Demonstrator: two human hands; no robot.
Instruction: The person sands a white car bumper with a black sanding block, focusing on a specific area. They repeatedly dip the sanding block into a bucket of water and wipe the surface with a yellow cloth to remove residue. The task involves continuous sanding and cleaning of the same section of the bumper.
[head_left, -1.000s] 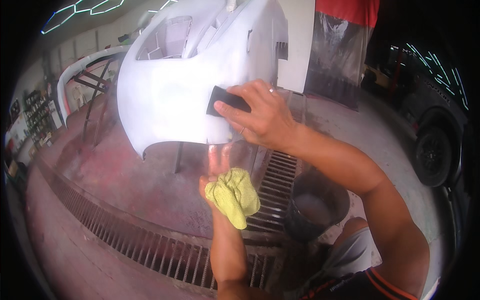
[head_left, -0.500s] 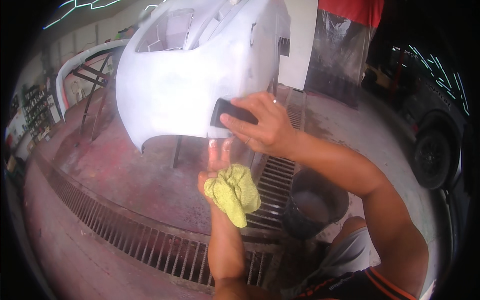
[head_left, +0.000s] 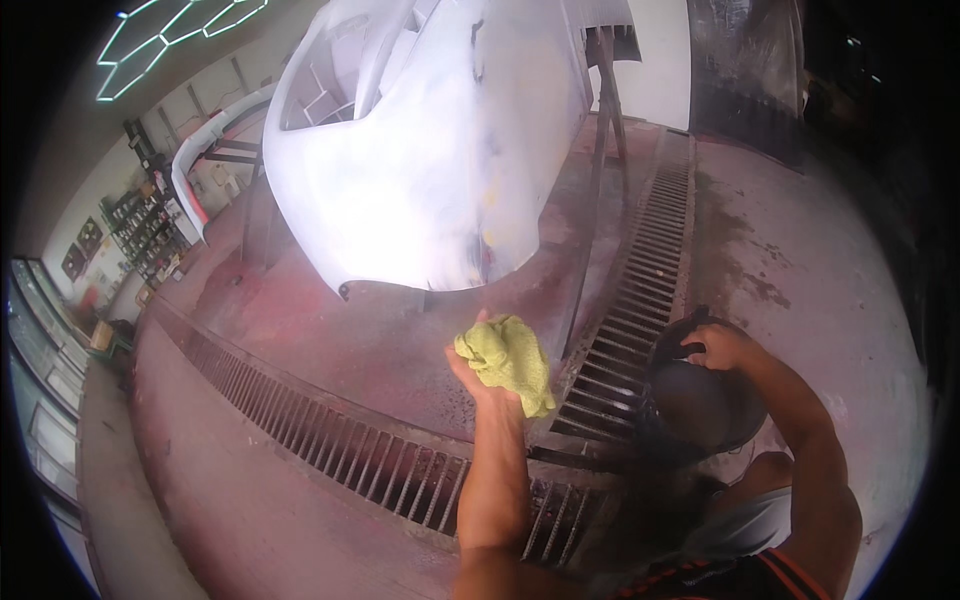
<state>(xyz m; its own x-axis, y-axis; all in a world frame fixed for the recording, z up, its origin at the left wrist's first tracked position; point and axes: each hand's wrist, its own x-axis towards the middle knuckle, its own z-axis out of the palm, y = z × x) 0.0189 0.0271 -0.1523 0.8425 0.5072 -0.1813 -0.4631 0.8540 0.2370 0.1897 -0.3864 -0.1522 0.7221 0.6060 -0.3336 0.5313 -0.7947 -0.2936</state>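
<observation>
My left hand [head_left: 468, 368] is in the middle, palm up, its fingers mostly hidden by a crumpled yellow-green cloth [head_left: 510, 365] that it holds. Over the near rim of a black bucket [head_left: 745, 425] of cloudy water, my right hand [head_left: 722, 347] is closed on a black sanding block [head_left: 686, 330]; the block's outline merges with the dark bucket. Ahead of my left hand stands a car bumper [head_left: 400, 190] in whitish primer, with grey and yellowish patches near its lower corner. Neither hand touches the bumper now.
A metal floor grate [head_left: 400, 480] curves across the front, and another [head_left: 645, 285] runs back on the right. Dark stand legs [head_left: 597, 190] hold up the bumper. A second bumper part [head_left: 190, 165] stands at the back left, near shelves of containers [head_left: 145, 230].
My right hand has left the bumper's lower corner and moved right and down to the bucket. My left hand, still with the cloth, has dropped away below the bumper. The view has shifted.
</observation>
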